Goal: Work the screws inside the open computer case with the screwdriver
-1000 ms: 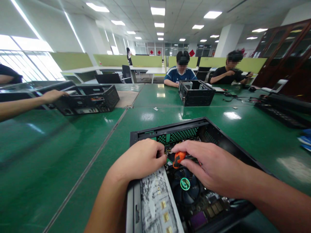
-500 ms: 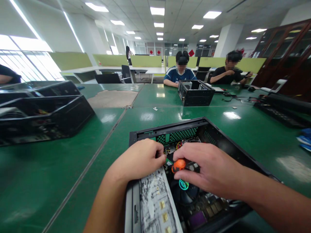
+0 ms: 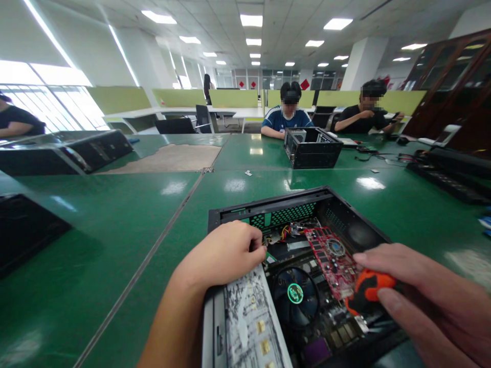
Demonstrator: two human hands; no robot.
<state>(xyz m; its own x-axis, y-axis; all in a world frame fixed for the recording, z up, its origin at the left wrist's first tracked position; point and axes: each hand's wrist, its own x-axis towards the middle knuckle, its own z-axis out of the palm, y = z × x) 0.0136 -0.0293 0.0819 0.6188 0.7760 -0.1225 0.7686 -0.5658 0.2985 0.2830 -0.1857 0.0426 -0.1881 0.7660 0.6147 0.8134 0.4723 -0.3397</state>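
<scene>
An open black computer case [image 3: 268, 209] lies on the green table in front of me. Inside it I see a red expansion card [image 3: 332, 258], a cooler fan [image 3: 295, 299] with a glowing green ring, and a grey metal drive cage [image 3: 245, 327] at the near left. My left hand [image 3: 222, 255] is closed, its fingertips pinched at something small by the cage's far corner. My right hand [image 3: 429, 301] is at the case's near right edge, fingers wrapped round an orange and black screwdriver [image 3: 366, 291].
Another open black case [image 3: 312, 148] stands farther back; two people sit behind it. Black cases [image 3: 95, 148] lie at the far left, one dark one [image 3: 23, 230] at the left edge. A worn brown patch [image 3: 169, 158] marks the table. Black equipment [image 3: 452, 171] lies at right.
My right hand has drawn the screwdriver back from the case's middle to its near right edge, uncovering the red card. The case at the left slid out toward the left edge.
</scene>
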